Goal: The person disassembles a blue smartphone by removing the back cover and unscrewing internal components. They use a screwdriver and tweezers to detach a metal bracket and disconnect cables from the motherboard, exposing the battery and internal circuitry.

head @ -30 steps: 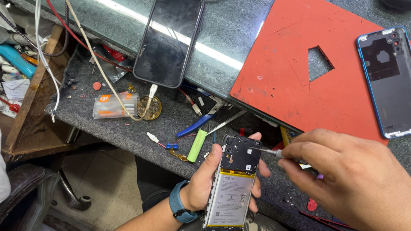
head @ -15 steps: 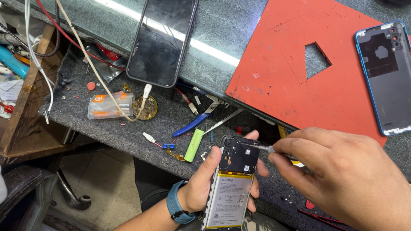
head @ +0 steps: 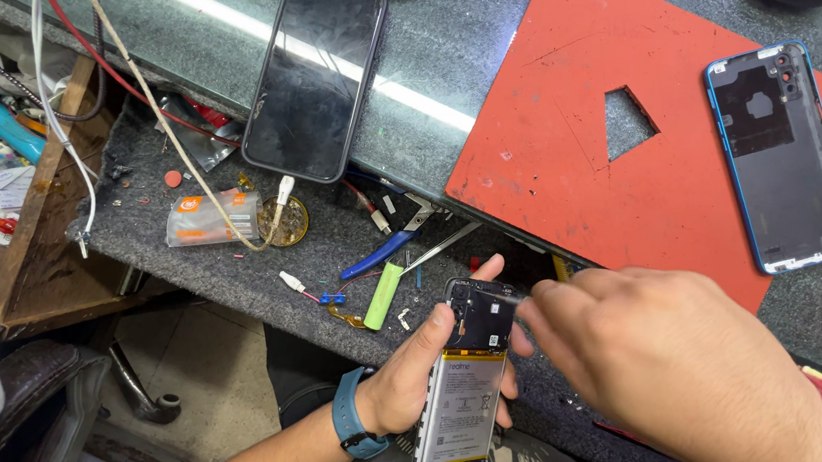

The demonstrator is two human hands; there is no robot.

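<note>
Grey and gritty, the counter (head: 227,264) runs across the middle of the frame. At the lower centre the left hand (head: 417,377) cradles an opened phone (head: 464,387), back off and battery showing, fingers wrapped round its edges. The right hand (head: 664,371) comes in from the lower right, fingers pinched narrow on a thin metal tool (head: 507,296) set at the phone's upper end. It looks like the board near the camera is being worked; the next move wants a steady tip and a firm hold.
</note>
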